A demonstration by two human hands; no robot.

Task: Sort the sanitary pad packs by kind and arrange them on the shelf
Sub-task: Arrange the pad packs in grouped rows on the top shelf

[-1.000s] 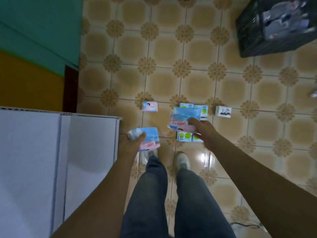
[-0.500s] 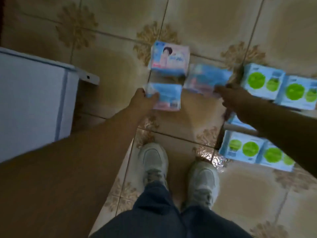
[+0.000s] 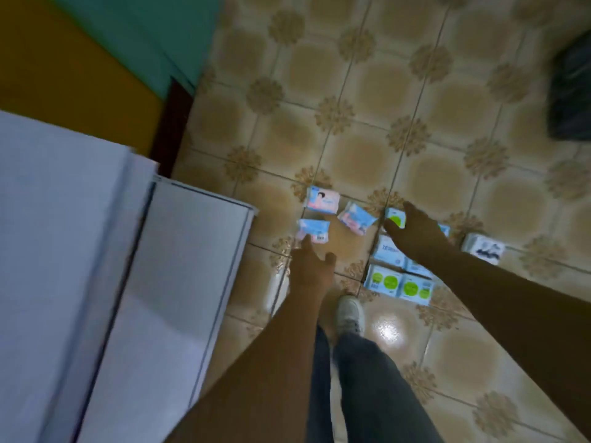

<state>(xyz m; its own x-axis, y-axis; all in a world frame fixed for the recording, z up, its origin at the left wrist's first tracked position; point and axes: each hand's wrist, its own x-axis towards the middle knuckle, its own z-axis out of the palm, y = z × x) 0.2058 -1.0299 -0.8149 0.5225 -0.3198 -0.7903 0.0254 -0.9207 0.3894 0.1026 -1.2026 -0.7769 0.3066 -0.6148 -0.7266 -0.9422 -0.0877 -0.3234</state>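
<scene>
Our left hand hangs slack and empty by the pink packs on the floor; our right hand spreads loosely over the green-dot packs (no grip). We'd keep kinds apart, lifting matched packs together.

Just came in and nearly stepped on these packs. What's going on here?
A person stands over sanitary pad packs grouped by kind on the tiled floor. Three pink-and-blue packs lie together; the left hand hovers open by the nearest one, holding nothing. The right hand reaches open over the green-dot packs. A white pack with dark print lies apart to their right. The white shelf unit at left shows no packs.
</scene>
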